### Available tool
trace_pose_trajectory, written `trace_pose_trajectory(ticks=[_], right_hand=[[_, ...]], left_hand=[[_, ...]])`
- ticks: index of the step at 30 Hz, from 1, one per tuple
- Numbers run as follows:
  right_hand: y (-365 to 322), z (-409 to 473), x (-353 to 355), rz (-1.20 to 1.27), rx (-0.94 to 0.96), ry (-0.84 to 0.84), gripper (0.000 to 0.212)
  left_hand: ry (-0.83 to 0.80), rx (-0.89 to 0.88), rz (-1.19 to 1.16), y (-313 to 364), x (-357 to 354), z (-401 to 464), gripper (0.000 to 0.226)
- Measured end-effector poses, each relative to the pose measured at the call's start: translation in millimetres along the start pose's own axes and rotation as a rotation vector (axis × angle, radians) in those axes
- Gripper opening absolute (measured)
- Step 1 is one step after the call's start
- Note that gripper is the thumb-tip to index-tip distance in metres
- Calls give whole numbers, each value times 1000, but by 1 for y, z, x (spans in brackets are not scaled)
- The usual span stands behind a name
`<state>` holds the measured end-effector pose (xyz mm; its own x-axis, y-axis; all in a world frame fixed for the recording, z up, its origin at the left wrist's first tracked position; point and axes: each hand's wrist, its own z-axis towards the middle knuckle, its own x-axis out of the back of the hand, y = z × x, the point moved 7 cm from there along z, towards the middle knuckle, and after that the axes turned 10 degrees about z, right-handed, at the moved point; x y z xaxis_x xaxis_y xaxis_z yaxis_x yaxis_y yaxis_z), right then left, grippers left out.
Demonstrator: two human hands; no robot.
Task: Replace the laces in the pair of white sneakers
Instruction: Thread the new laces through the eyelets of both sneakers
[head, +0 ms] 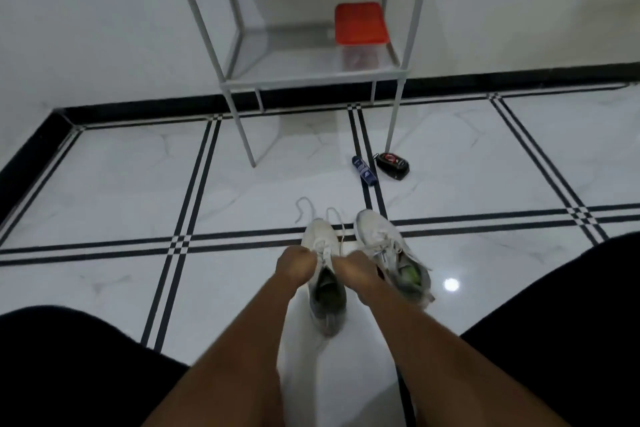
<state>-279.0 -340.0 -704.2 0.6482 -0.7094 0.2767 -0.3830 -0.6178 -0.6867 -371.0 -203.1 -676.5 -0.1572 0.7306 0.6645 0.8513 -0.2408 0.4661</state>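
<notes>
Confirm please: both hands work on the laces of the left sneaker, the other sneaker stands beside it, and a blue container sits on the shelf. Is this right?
One detail is wrong: the container on the shelf is red, not blue, as the head view shows. The rest holds: the left hand and right hand are at the laces of the left sneaker, with the other sneaker beside it.

Dim, soft overall; lamp glare spot on glossy floor (451,284); wide-angle bending at edges; hands blurred.
</notes>
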Motion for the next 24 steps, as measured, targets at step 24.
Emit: trace_pose_trajectory(ticks=[24], right_hand=[[-73,-20,-8,-101,409,-172,28]], left_hand=[[-81,-322,-456,91,55,-25,21]])
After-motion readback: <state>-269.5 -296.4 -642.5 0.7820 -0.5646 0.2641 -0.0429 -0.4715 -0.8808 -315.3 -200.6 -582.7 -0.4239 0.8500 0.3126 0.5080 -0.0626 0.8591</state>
